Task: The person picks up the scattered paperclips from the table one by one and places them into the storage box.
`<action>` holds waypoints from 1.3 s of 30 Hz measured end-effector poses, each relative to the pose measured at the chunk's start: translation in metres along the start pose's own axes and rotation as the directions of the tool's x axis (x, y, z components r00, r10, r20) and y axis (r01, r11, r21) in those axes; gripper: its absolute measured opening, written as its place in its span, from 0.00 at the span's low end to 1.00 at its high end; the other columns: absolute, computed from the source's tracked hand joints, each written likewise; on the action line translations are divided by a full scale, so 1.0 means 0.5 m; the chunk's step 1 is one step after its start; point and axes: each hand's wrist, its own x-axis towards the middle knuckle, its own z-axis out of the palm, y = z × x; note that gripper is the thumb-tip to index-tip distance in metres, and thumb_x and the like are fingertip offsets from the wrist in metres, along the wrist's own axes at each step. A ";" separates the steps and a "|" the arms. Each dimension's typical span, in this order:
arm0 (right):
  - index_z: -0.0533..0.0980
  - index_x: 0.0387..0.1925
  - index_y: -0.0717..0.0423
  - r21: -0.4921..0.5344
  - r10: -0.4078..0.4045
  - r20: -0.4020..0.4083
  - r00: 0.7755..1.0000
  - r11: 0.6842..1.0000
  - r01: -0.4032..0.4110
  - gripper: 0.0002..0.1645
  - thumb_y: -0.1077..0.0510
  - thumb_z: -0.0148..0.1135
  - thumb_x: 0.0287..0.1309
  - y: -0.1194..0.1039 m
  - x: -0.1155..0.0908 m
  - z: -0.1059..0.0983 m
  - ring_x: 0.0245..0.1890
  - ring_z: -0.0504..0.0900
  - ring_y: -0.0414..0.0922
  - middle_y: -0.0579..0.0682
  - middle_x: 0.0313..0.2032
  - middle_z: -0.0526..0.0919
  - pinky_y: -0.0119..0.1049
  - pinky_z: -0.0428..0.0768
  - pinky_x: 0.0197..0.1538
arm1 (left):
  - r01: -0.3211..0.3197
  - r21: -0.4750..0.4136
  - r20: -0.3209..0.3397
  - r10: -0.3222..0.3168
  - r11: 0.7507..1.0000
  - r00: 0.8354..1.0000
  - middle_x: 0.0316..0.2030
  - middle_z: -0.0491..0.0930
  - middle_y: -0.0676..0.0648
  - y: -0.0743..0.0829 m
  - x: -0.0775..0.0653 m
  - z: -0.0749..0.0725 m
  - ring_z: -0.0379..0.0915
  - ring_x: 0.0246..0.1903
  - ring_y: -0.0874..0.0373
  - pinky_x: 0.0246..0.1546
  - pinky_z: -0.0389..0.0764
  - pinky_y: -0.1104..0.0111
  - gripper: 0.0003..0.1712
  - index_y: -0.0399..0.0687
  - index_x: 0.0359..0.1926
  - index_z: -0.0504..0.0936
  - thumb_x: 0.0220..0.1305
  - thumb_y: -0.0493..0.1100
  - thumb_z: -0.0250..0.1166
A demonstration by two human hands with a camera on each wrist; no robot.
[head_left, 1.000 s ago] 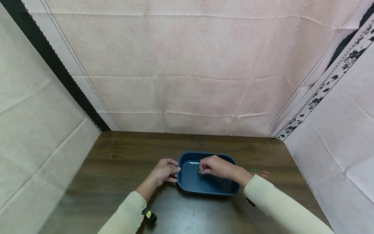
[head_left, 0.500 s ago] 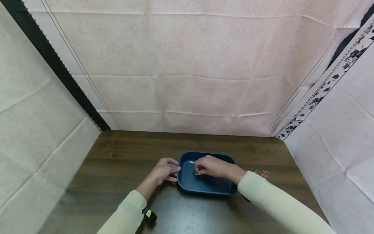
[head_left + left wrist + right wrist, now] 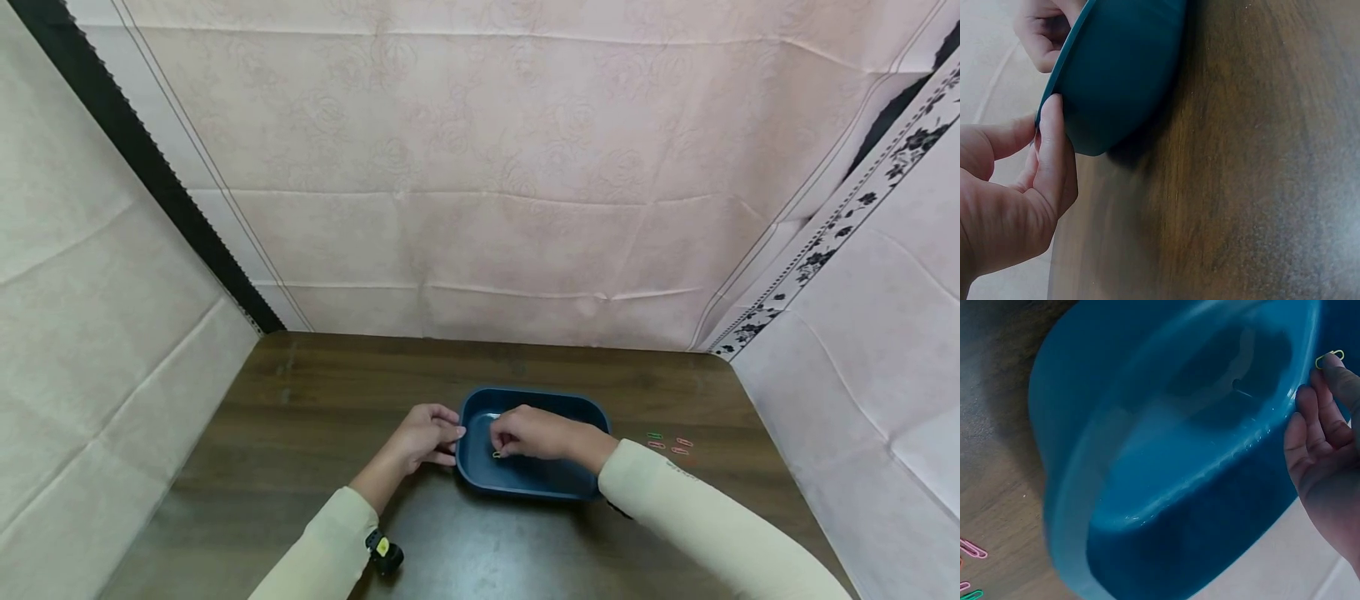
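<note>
A blue plastic tray (image 3: pixel 525 485) with raised walls stands on the wooden table. My left hand (image 3: pixel 427 435) pinches its left rim; in the left wrist view the thumb and fingers (image 3: pixel 1052 134) lie on opposite sides of the edge. Over the inside of the tray, my right hand (image 3: pixel 542 433) pinches a small yellow paper clip (image 3: pixel 1339 354) between thumb and fingertips. Beneath that hand, part of the tray floor is hidden in the head view.
Several loose paper clips lie on the table right of the tray, among them a green paper clip (image 3: pixel 656 436) and a pink paper clip (image 3: pixel 684 442). Pale cloth hangs (image 3: pixel 480 250) behind the table (image 3: pixel 337 367) and at both sides.
My right hand has moved left within the tray, carrying the yellow paper clip. The left hand has stayed at the rim.
</note>
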 end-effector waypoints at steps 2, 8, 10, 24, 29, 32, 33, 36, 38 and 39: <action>0.79 0.36 0.48 -0.010 0.000 0.005 1.000 1.000 0.000 0.04 0.59 0.66 0.69 0.000 0.004 0.004 0.30 0.75 0.33 0.43 0.31 0.80 0.25 0.79 0.36 | 0.000 -0.001 -0.002 0.000 1.000 1.000 0.41 0.80 0.39 0.001 -0.002 0.001 0.80 0.33 0.53 0.35 0.91 0.60 0.17 0.36 0.58 0.75 0.73 0.38 0.65; 0.80 0.37 0.46 -0.011 0.024 0.038 0.999 1.000 -0.023 0.04 0.57 0.65 0.70 0.000 0.016 0.014 0.30 0.76 0.32 0.40 0.31 0.80 0.24 0.80 0.36 | -0.002 0.004 0.003 0.002 1.000 1.000 0.42 0.81 0.38 0.004 -0.004 0.002 0.80 0.33 0.53 0.35 0.91 0.60 0.17 0.35 0.58 0.75 0.73 0.38 0.64; 0.80 0.37 0.45 -0.001 0.030 0.056 0.998 1.000 -0.030 0.03 0.57 0.65 0.70 -0.001 0.019 0.016 0.30 0.77 0.32 0.39 0.31 0.80 0.24 0.81 0.37 | -0.002 0.002 0.005 0.002 1.000 1.000 0.42 0.81 0.38 0.005 -0.004 0.002 0.80 0.33 0.53 0.35 0.91 0.60 0.17 0.35 0.59 0.75 0.73 0.38 0.64; 0.82 0.37 0.44 -0.101 0.016 0.105 0.994 0.995 -0.005 0.02 0.56 0.67 0.68 -0.007 0.047 0.035 0.32 0.77 0.31 0.37 0.32 0.80 0.23 0.80 0.38 | 0.000 -0.013 0.005 0.000 1.000 1.000 0.40 0.80 0.41 0.001 0.000 0.000 0.80 0.33 0.54 0.34 0.91 0.60 0.17 0.35 0.57 0.76 0.73 0.38 0.65; 0.82 0.37 0.42 -0.132 0.024 0.108 0.994 0.991 -0.010 0.03 0.56 0.68 0.67 -0.006 0.055 0.041 0.32 0.77 0.30 0.36 0.32 0.80 0.23 0.80 0.39 | -0.008 -0.011 0.006 0.008 1.000 1.000 0.40 0.81 0.40 0.001 0.000 -0.001 0.80 0.32 0.54 0.35 0.91 0.60 0.17 0.35 0.57 0.76 0.72 0.38 0.65; 0.82 0.37 0.42 -0.136 0.023 0.104 0.994 0.991 -0.009 0.04 0.56 0.68 0.67 -0.007 0.058 0.043 0.33 0.77 0.30 0.35 0.33 0.80 0.23 0.80 0.40 | -0.013 -0.006 0.006 0.013 1.000 1.000 0.40 0.81 0.40 0.001 -0.001 -0.001 0.81 0.33 0.54 0.35 0.91 0.60 0.17 0.36 0.57 0.76 0.72 0.38 0.65; 0.82 0.37 0.42 -0.141 0.023 0.101 0.995 0.990 -0.008 0.04 0.56 0.68 0.67 -0.006 0.059 0.044 0.33 0.77 0.30 0.35 0.33 0.80 0.23 0.80 0.40 | -0.014 -0.004 0.006 0.014 1.000 1.000 0.41 0.81 0.40 0.002 -0.001 -0.001 0.81 0.33 0.53 0.35 0.91 0.60 0.17 0.36 0.57 0.76 0.72 0.38 0.65; 0.81 0.36 0.41 -0.161 0.027 0.097 0.995 0.987 -0.011 0.05 0.57 0.68 0.67 -0.007 0.061 0.047 0.32 0.77 0.30 0.35 0.32 0.80 0.23 0.80 0.40 | -0.011 0.001 0.008 0.011 1.000 1.000 0.41 0.81 0.39 0.002 -0.002 -0.001 0.81 0.33 0.53 0.36 0.91 0.60 0.17 0.36 0.57 0.76 0.73 0.38 0.65; 0.81 0.36 0.41 -0.180 0.035 0.097 0.995 0.984 -0.017 0.05 0.56 0.68 0.67 -0.009 0.063 0.049 0.32 0.77 0.30 0.34 0.31 0.80 0.23 0.80 0.39 | -0.007 0.000 0.010 0.007 1.000 1.000 0.41 0.81 0.39 0.003 -0.003 -0.001 0.81 0.34 0.53 0.36 0.91 0.60 0.16 0.36 0.57 0.76 0.73 0.38 0.65; 0.81 0.36 0.41 -0.187 0.040 0.099 0.994 0.982 -0.021 0.04 0.56 0.68 0.67 -0.009 0.064 0.050 0.31 0.77 0.30 0.34 0.31 0.79 0.23 0.80 0.39 | -0.007 0.002 0.011 0.007 1.000 1.000 0.41 0.81 0.39 0.003 -0.003 -0.001 0.81 0.34 0.53 0.36 0.91 0.60 0.16 0.36 0.57 0.76 0.73 0.38 0.65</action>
